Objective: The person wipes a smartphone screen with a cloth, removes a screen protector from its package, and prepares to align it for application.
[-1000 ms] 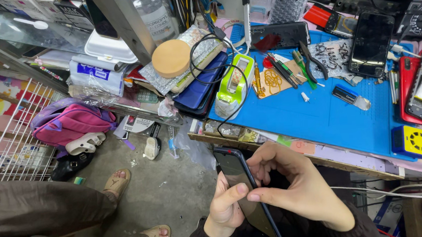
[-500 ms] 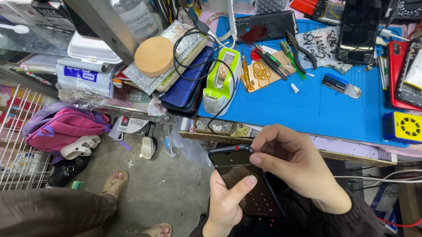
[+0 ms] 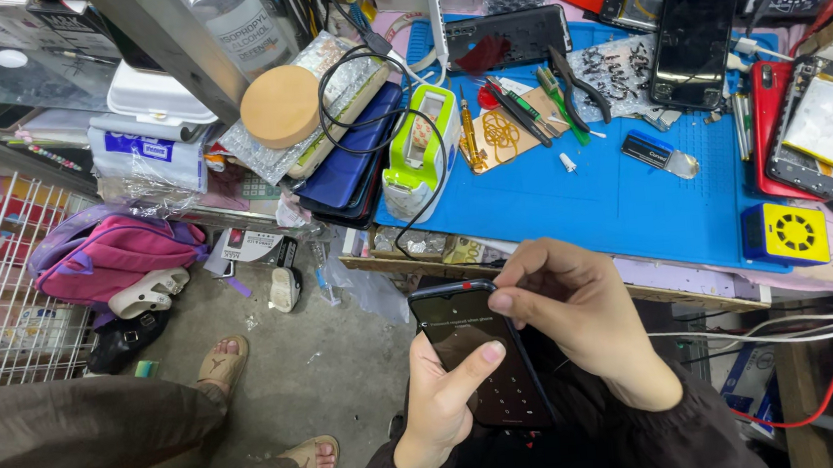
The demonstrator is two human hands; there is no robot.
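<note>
Smartphone (image 3: pixel 481 358): turned from edge-on tilt to screen-up, keypad now showing. Left hand (image 3: pixel 444 400): thumb moved across the glass. Right hand (image 3: pixel 581 310): shifted to pinch the phone's far edge.

phone (image 3: pixel 481 358): glossy black glass face, low centre of the frame, dim keypad glowing through it; dark smooth rim.
work mat (image 3: pixel 572 192): matt blue, rubbery-looking sheet over the table at centre right.
tape dispenser (image 3: pixel 420 154): shiny lime-green and white plastic, upper centre.
round block (image 3: pixel 280 106): pale wood, smooth matt top, upper left of centre.
backpack (image 3: pixel 111 253): pink and purple cloth, soft and creased, left side.
wire rack (image 3: pixel 0 296): white coated metal wire, far left.
floor (image 3: pixel 337 359): rough grey concrete, stained.
yellow box (image 3: pixel 785 235): matt yellow plastic with a perforated round grille, right side.
sleeves (image 3: pixel 651 443): dark brown matt cloth, bottom edge.
</note>
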